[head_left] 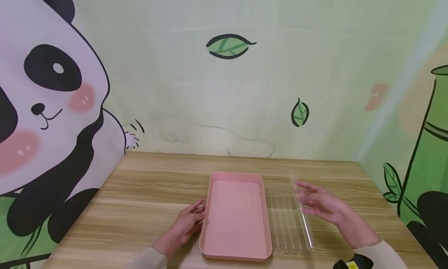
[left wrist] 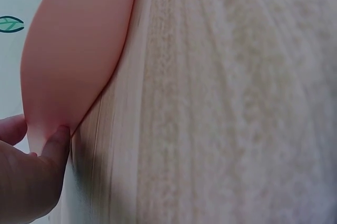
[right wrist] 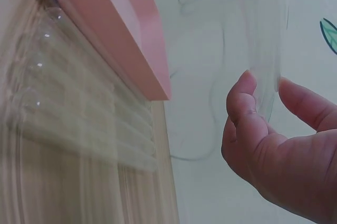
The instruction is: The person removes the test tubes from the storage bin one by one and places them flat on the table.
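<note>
A shallow pink tray (head_left: 236, 214) lies on the table, its long sides running away from me. My left hand (head_left: 185, 224) rests its fingertips against the outside of the tray's left wall; the left wrist view shows the fingers (left wrist: 58, 137) touching that wall. To the tray's right, my right hand (head_left: 323, 203) pinches a clear test tube (head_left: 305, 222) between thumb and fingers. In the right wrist view this held tube (right wrist: 266, 34) is raised off the table. Several more clear test tubes (head_left: 285, 222) lie side by side between the tray and my right hand.
The wooden table (head_left: 154, 183) ends at a backdrop (head_left: 175, 90) printed with a panda, leaves and bamboo. A black device with a yellow label (head_left: 352, 264) sits at my right wrist, by the sleeve.
</note>
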Motion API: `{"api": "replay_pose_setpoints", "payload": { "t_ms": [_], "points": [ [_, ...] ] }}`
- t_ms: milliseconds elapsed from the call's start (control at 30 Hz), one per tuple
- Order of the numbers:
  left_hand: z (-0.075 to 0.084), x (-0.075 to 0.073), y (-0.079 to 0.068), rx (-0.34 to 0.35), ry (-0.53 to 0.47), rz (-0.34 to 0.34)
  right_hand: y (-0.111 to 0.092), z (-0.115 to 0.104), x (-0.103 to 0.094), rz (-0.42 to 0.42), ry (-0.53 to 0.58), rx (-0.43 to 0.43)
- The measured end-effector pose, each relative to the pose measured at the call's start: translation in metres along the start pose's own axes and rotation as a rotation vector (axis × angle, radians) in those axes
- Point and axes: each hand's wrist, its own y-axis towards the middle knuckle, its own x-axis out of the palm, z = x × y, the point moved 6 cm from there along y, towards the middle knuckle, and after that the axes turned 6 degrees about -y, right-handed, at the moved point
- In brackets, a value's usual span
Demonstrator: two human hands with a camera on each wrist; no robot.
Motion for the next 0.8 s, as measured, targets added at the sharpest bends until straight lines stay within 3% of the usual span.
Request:
{"api": "replay_pose_setpoints", "payload": {
  "t_ms": [800],
  "points": [
    [-0.002,0.000,0.002,0.000,0.007,0.001,-0.009,0.024,-0.023,-0.109,0.079,-0.057]
  ]
}}
